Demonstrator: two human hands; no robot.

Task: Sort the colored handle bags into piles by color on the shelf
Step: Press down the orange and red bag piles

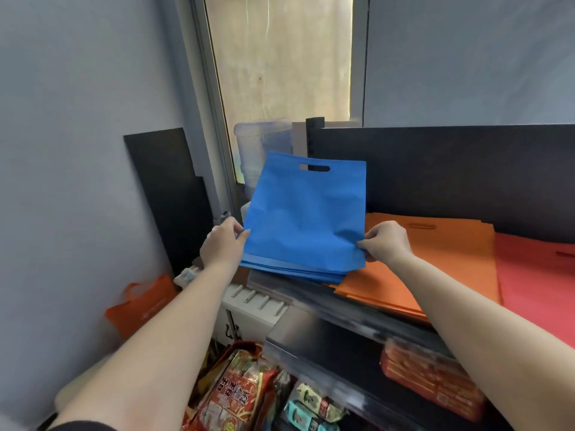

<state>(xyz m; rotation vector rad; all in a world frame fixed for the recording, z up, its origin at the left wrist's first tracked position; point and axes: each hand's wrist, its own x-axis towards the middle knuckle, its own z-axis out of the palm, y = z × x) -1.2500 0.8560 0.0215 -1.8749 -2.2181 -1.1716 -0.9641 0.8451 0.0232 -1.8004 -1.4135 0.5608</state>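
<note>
A blue handle bag [306, 209] with a cut-out grip stands tilted up over a stack of blue bags [292, 270] at the left end of the black shelf [351, 309]. My left hand [222, 244] pinches the bag's left edge and my right hand [385, 242] pinches its lower right corner. To the right lies an orange pile [435, 262], partly overlapping the blue stack's side, and further right a red pile [535, 281].
The shelf's dark back panel [466, 172] rises behind the piles. A water jug [261, 144] stands by the window at the back. Snack packs [242, 396] fill the lower shelf. An orange tote [140, 306] and a black board [168, 197] lean against the left wall.
</note>
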